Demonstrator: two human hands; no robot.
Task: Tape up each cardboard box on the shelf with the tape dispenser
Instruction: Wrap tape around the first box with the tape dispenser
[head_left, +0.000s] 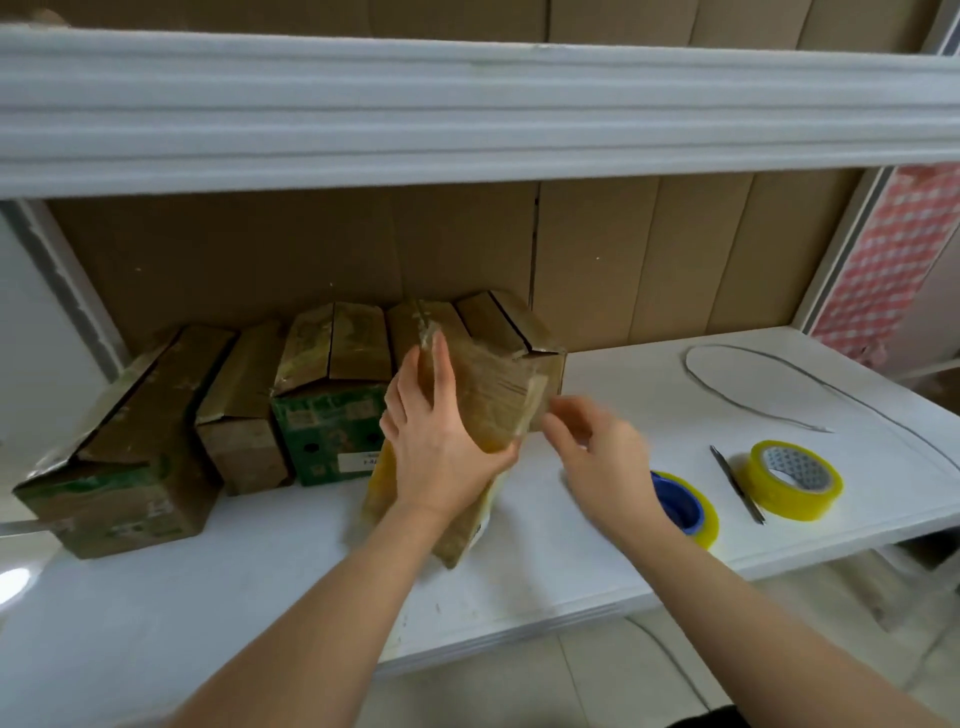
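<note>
At frame centre, the left hand (441, 441) gripped a tilted, tape-wrapped cardboard box (488, 395) on the white shelf (623, 374), while the blurred right hand (597, 447) hovered beside it, fingers loosely spread.

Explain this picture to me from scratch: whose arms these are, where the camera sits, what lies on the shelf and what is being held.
There is no machine here. A person wears a camera on the head, looking down at their own bare arms. The left hand grips a tape-wrapped cardboard box, tilted on the white shelf. The right hand hovers beside it, blurred and holding nothing. Behind stands a row of boxes. To the right lie a blue-cored tape roll, a pen-like tool, a yellow tape roll and a thin cable.
</note>
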